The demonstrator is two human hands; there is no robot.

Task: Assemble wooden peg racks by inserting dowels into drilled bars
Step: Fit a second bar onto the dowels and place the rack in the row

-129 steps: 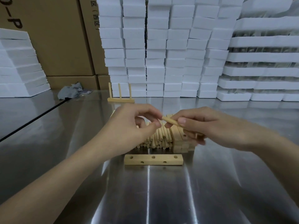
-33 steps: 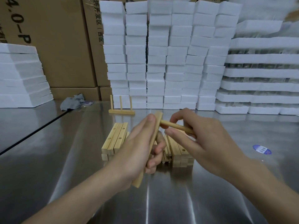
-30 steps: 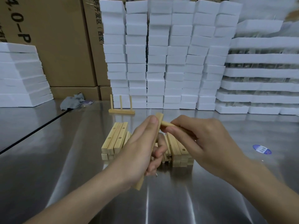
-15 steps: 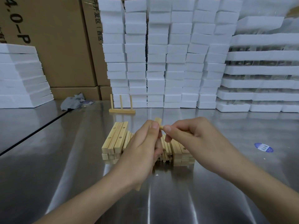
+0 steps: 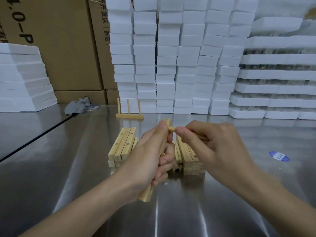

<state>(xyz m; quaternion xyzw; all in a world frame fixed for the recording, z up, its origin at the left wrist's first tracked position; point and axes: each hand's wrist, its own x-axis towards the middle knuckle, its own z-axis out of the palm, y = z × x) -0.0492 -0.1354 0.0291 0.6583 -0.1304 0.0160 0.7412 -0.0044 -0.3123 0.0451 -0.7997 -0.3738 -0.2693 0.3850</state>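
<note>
My left hand (image 5: 147, 161) grips the bar (image 5: 145, 194) tilted above the tabletop (image 5: 68, 168), right hand (image 5: 210, 144) pinches a dowel (image 5: 171, 128) at its far end; best to line it square and push straight in.

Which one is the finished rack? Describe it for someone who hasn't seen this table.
Find the wall of white foam blocks at the back of the steel table. At its foot, towards its left end, stands the rack: a flat wooden bar with three dowels upright. The stacked bars nearer the person have empty holes and lie in piles.
</note>
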